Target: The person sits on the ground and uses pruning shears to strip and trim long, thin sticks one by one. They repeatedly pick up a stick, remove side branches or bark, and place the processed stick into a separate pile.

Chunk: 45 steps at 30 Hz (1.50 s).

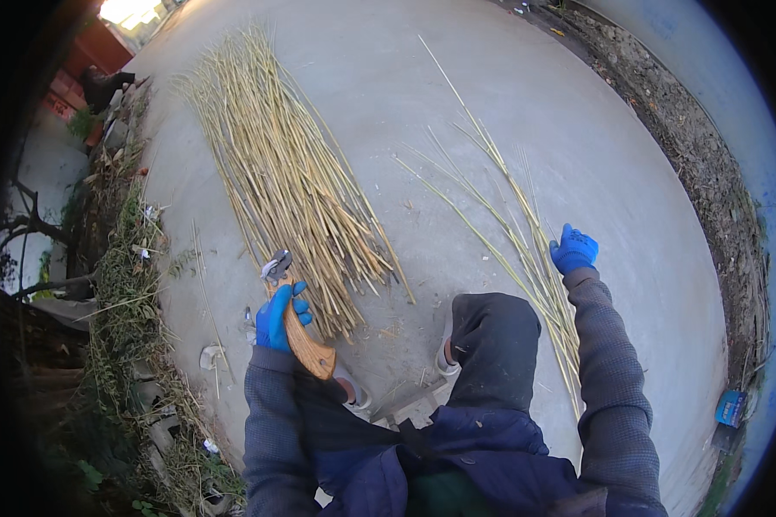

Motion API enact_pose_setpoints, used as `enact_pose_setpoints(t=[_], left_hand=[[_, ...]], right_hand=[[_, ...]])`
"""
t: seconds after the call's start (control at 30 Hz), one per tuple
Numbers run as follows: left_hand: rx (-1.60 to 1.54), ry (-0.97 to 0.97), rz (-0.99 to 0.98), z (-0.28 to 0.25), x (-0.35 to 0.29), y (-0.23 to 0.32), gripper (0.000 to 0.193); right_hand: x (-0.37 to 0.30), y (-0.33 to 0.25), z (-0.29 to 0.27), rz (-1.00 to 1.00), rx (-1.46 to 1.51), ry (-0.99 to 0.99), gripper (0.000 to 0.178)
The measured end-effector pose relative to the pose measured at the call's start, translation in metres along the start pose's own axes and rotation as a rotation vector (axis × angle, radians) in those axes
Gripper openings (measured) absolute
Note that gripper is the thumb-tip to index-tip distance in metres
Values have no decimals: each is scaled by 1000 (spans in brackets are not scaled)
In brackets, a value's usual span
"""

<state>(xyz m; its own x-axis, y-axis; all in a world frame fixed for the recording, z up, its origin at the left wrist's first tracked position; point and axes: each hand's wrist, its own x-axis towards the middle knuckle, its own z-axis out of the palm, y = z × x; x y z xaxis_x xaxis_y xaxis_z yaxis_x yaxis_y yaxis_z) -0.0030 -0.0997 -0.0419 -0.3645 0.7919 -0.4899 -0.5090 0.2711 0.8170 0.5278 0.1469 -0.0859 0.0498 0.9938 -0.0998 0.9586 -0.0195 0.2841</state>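
Left hand [274, 320] wraps a wooden-handled cutter [305, 343], right hand [575, 250] curled, can't tell if gripping, just right of loose stalks [550, 289], which look light, stiff yet whippy, likely best held at thicker ends behind that hand.

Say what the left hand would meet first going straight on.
Likely the stalk bundle, tool first. Depth's unclear, so the left hand might pass over it.
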Motion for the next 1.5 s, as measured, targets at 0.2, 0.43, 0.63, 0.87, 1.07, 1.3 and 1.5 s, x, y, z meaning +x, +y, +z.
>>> enact_pose_setpoints(t=[0.2,0.43,0.63,0.87,1.07,1.3,1.5], left_hand=[[24,29,-63,5,-31,24,42],[15,25,-129,15,-46,41,45],[-13,-26,-230,12,-43,50,46],[7,-44,-350,10,-36,55,46],[1,-46,-282,9,-43,52,46],[65,-25,-104,4,-59,46,45],[57,-14,14,-10,-60,33,45]], right_hand=[[69,-126,-38,-247,55,-108,35],[33,-330,50,-400,210,-414,40],[-27,-380,148,-386,118,-640,44],[-17,-381,195,-382,331,-604,48],[35,-345,135,-476,711,-834,49],[43,-291,-51,-411,1498,-1029,35],[-41,-237,-175,-700,1875,-974,36]])
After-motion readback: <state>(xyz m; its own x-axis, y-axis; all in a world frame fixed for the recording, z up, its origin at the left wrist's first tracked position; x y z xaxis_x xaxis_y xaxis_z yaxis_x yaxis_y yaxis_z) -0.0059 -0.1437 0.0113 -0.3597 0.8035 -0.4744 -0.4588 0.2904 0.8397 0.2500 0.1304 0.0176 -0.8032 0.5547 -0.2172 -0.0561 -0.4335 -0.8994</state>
